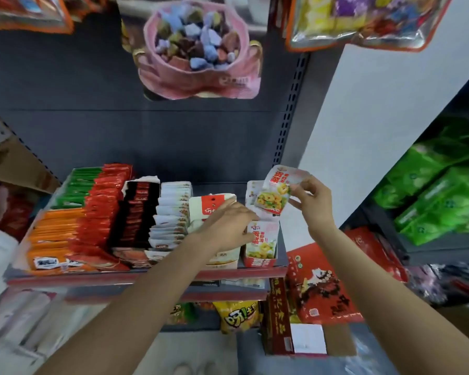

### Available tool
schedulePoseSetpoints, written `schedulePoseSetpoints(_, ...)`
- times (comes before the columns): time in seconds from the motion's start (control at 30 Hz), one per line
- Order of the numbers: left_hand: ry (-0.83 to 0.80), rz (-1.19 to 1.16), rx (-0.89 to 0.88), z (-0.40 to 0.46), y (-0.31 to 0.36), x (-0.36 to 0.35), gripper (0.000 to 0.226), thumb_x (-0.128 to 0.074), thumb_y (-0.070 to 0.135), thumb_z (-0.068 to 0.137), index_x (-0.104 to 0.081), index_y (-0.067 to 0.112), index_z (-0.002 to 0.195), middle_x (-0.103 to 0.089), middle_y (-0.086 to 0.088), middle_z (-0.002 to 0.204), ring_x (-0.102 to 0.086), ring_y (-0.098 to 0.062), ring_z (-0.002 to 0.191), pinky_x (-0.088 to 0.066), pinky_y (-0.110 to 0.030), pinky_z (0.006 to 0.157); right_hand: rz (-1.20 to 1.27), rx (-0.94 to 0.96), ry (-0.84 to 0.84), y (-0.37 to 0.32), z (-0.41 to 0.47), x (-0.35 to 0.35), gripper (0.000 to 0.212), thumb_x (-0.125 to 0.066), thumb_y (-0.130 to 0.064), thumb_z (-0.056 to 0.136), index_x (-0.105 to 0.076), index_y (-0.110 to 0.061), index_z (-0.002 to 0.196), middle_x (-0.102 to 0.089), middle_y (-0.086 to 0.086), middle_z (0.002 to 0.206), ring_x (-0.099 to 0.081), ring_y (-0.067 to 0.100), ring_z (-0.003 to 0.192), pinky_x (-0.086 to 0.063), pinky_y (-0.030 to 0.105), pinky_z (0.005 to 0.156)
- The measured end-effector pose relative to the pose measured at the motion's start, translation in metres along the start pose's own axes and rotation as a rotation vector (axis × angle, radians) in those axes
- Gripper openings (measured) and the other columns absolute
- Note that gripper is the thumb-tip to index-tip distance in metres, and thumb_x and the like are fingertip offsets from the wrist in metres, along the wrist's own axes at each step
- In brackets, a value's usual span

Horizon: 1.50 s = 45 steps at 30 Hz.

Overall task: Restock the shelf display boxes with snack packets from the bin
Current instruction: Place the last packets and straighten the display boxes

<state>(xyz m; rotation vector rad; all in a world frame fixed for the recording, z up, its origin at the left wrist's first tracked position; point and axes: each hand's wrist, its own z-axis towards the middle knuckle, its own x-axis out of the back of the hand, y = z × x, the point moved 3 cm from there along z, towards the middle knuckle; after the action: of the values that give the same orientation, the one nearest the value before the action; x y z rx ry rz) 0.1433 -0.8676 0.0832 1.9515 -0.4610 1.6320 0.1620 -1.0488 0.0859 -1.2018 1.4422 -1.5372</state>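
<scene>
A: We start at the right end of the shelf (136,277). Our right hand (313,201) pinches a snack packet (278,192) by its right edge, thumb and fingers curled on it. The packet hangs tilted above the back of the rightmost display box (260,259).

B: Agreed. The packet is white and pink with a yellow food picture, and it matches the packets standing in that box. It is clear of the box rim; whether its lower corner touches the packets behind, we cannot tell.

A: Left hand (229,224): it reaches into the gap between the rightmost box and the white box with a red label (213,205) just beside it. Its fingertips lie on the front packets in the box (261,239). Whether the fingers curl round a packet or only press on it, we cannot tell.

B: Along the shelf to the left we log rows of white packets (171,215), black-and-red packets (140,212), red packets (103,209), orange packets (57,234) and green packets (79,185), all upright in tight files.

A: Below the shelf, a yellow bag (238,316) and a red carton (322,285). Green packs (439,190) sit on the rack at far right. A pink bag of sweets (198,50) hangs above.
</scene>
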Motion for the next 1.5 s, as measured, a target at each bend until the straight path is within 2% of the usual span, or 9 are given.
schedulePoseSetpoints(0.13,0.004,-0.058,-0.004,-0.005,-0.004,0.0,0.045,-0.054,0.038,0.092,-0.047,0.03,0.136,-0.053,0.007,0.135,-0.038,-0.008,0.129,0.001,-0.032,0.119,-0.106,-0.01,-0.214,0.008,-0.003,-0.004,0.028,-0.057,0.0,0.09,-0.054,-0.016,0.067,-0.065,0.013,0.095,-0.065,0.023,0.088,-0.057,0.032,0.074)
schedulePoseSetpoints(0.4,0.032,-0.086,-0.014,-0.005,-0.004,-0.001,0.041,-0.055,0.038,0.091,-0.052,0.036,0.132,-0.056,0.014,0.131,-0.04,-0.006,0.125,0.001,-0.029,0.116,-0.379,0.097,-0.216,0.008,0.003,-0.006,0.012,-0.058,-0.003,0.086,-0.059,-0.004,0.074,-0.067,0.014,0.084,-0.066,0.033,0.086,-0.055,0.053,0.077)
schedulePoseSetpoints(0.6,0.057,-0.108,-0.015,-0.007,-0.005,0.0,0.033,-0.055,0.038,0.091,-0.058,0.034,0.124,-0.059,0.013,0.125,-0.042,-0.005,0.122,-0.001,-0.028,0.116,-0.829,0.055,-0.471,0.024,-0.005,-0.013,0.016,-0.058,-0.011,0.091,-0.069,-0.001,0.095,-0.068,0.011,0.089,-0.059,0.024,0.078,-0.041,0.026,0.065)
schedulePoseSetpoints(0.83,0.128,-0.126,0.045,-0.01,-0.003,0.003,0.025,-0.06,0.035,0.087,-0.057,0.028,0.112,-0.058,0.012,0.113,-0.046,-0.008,0.114,-0.018,-0.026,0.112,-0.718,0.067,-0.563,0.026,-0.008,-0.01,0.032,-0.042,0.004,0.092,-0.07,-0.009,0.099,-0.068,0.005,0.102,-0.062,0.021,0.099,-0.044,0.023,0.078)
schedulePoseSetpoints(0.93,0.208,-0.023,0.063,-0.009,0.002,0.004,0.048,-0.063,0.037,0.084,-0.044,0.022,0.125,-0.048,0.005,0.127,-0.04,-0.014,0.121,-0.027,-0.025,0.105,-0.772,0.082,-0.569,0.037,-0.013,-0.009,0.042,-0.036,0.012,0.087,-0.063,-0.006,0.115,-0.063,0.009,0.118,-0.058,0.025,0.107,-0.042,0.021,0.083)
schedulePoseSetpoints(1.07,0.118,0.23,-0.051,0.001,0.027,-0.006,0.082,-0.065,0.038,0.083,-0.02,0.013,0.148,-0.023,-0.006,0.154,-0.021,-0.021,0.142,-0.011,-0.033,0.117,-0.554,-0.058,-0.422,0.058,-0.019,-0.001,0.05,-0.042,0.016,0.084,-0.045,-0.007,0.128,-0.053,0.01,0.123,-0.054,0.025,0.113,-0.045,0.025,0.083)
schedulePoseSetpoints(1.3,0.043,0.386,0.057,0.023,0.04,-0.02,0.062,-0.063,0.019,0.083,-0.032,0.007,0.136,-0.048,-0.01,0.129,-0.049,-0.025,0.118,-0.036,-0.034,0.096,-0.299,-0.323,-0.642,0.082,-0.048,-0.007,0.077,-0.054,0.016,0.081,-0.031,-0.021,0.144,-0.052,0.012,0.124,-0.058,0.012,0.078,-0.053,0.024,0.067)
schedulePoseSetpoints(1.4,-0.008,0.441,0.072,0.027,0.041,-0.027,0.062,-0.065,0.024,0.083,-0.032,0.009,0.134,-0.052,-0.011,0.124,-0.053,-0.026,0.113,-0.038,-0.036,0.091,-0.255,-0.289,-0.62,0.086,-0.05,-0.006,0.078,-0.059,0.014,0.081,-0.031,-0.022,0.144,-0.057,0.008,0.116,-0.059,0.019,0.093,-0.052,0.041,0.083)
schedulePoseSetpoints(1.5,-0.018,0.438,0.079,0.032,0.043,-0.033,0.072,-0.069,0.03,0.081,-0.027,0.011,0.137,-0.058,-0.01,0.121,-0.057,-0.027,0.109,-0.04,-0.037,0.088,-0.231,-0.298,-0.649,0.087,-0.05,-0.005,0.08,-0.061,0.012,0.081,-0.03,-0.022,0.146,-0.057,0.008,0.122,-0.056,0.02,0.106,-0.054,0.036,0.083)
